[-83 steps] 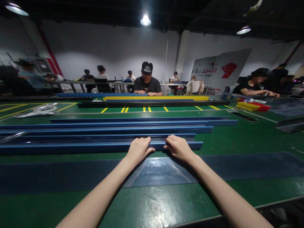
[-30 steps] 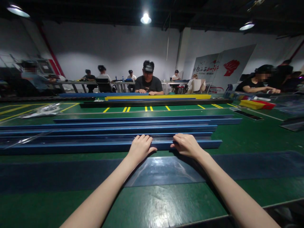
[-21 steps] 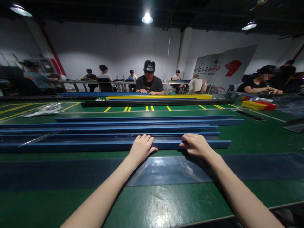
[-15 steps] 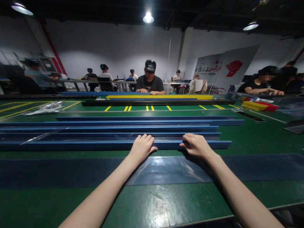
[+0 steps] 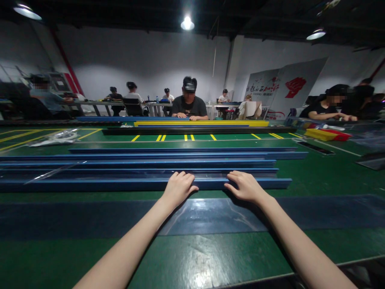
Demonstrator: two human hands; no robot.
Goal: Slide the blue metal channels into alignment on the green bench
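Nearest of several long blue channel strips is one with a raised front wall point(image 5: 210, 184), lying across the table. My left hand point(image 5: 179, 185) is closed over that wall, fingers reaching past its top edge and thumb on the near side. To its right, my right hand point(image 5: 245, 186) grips the same strip, its fingers bent over the edge and its thumb stretched along the front. The fingertips behind the wall are partly hidden. Under my forearms a flat, clear, glossy plastic strip point(image 5: 207, 216) lies on the green tabletop point(image 5: 195, 257).
More blue strips point(image 5: 180, 150) lie parallel behind. Farther back are a yellow strip point(image 5: 204, 123) and a black strip point(image 5: 198, 130). A phone point(image 5: 315, 147) and a yellow-and-red tray point(image 5: 327, 134) sit at right, a plastic bag point(image 5: 60, 137) at left. A co-worker point(image 5: 189, 104) sits opposite.
The fingers of my right hand have shifted slightly left, and its thumb now shows more stretched out along the strip's front. My left hand keeps its place on the strip.
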